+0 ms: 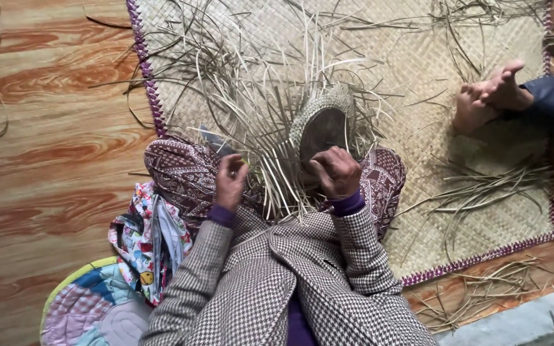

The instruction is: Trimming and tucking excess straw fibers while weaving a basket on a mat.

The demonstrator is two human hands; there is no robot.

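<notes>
Hands (229, 181) (336, 172) on half-woven straw basket (323, 125)

Far side of the half-woven basket (324, 125) behind loose straw strips (251, 96).

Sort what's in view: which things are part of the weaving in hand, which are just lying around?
In hand:
- left hand, pinching loose straw strips
- right hand, on the half-woven basket

Lying about:
- woven mat underneath
- scattered strips on the mat's right side
- patterned cloth bundle
- quilted cushion
- another person's feet
</notes>
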